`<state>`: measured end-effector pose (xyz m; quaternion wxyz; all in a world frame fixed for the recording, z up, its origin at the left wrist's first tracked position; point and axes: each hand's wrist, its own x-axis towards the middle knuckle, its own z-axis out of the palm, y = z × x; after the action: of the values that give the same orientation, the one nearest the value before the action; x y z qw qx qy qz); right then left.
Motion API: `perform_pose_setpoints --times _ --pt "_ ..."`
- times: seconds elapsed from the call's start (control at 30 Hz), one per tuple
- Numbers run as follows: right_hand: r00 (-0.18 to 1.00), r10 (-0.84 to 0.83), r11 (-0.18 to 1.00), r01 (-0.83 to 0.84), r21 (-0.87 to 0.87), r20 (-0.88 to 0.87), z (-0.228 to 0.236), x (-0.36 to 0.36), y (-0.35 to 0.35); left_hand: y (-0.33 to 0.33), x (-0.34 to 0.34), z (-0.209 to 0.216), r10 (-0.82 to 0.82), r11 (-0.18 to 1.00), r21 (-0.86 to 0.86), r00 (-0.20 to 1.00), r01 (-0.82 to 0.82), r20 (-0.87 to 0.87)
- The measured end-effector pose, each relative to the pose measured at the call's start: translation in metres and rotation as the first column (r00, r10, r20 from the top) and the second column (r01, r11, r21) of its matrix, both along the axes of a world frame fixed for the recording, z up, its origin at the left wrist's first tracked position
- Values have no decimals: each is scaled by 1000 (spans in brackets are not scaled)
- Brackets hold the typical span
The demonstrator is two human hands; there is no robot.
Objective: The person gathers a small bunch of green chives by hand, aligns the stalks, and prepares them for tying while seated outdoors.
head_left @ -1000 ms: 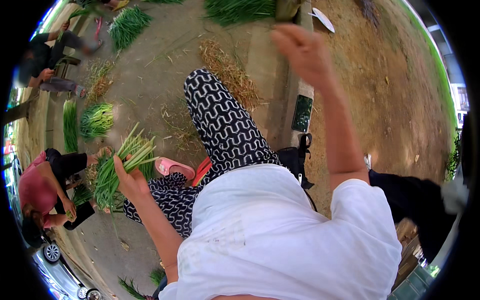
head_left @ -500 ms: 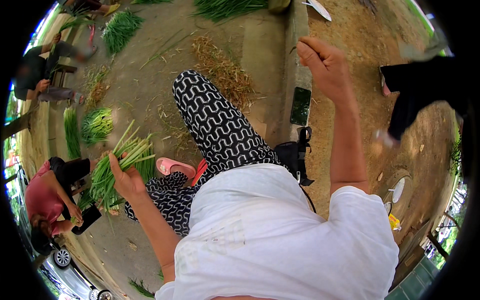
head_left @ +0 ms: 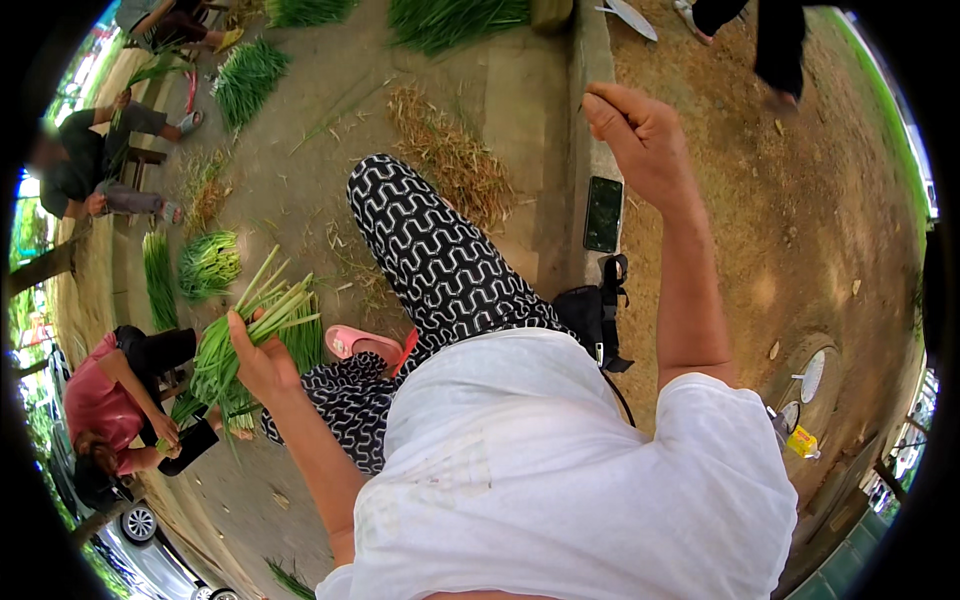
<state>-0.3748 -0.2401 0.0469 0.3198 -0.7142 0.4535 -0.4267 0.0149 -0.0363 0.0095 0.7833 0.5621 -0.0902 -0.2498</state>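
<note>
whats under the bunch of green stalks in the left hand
Below the bunch of green stalks gripped by the left hand lies bare ground, with a seated person in a red top at its lower end. The ground directly beneath it is covered.

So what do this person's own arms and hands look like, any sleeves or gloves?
Both arms are bare from the short sleeves of a white T-shirt down. The left hand and right hand wear no gloves, and no rings, watch or bracelets show. Lower down, the person wears black trousers with a white wavy pattern.
</note>
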Motion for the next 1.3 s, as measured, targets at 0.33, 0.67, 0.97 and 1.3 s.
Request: perform_pose_setpoints --times 0.33,0.67,0.97,1.3 --pt "993 106 983 -112 147 52 -14 47 16 2 -6 -12 73 997 8 997 -73 -20" --pt "790 613 787 -612 82 13 -40 170 62 -1 -12 -16 49 992 -114 996 -57 -73" --pt "773 629 755 -633 -174 -85 -58 221 91 19 -9 -30 -6 997 -81 998 0 -66" --pt "711 698 715 -699 22 -91 -52 215 99 8 -19 -24 -17 994 -108 999 12 -44"
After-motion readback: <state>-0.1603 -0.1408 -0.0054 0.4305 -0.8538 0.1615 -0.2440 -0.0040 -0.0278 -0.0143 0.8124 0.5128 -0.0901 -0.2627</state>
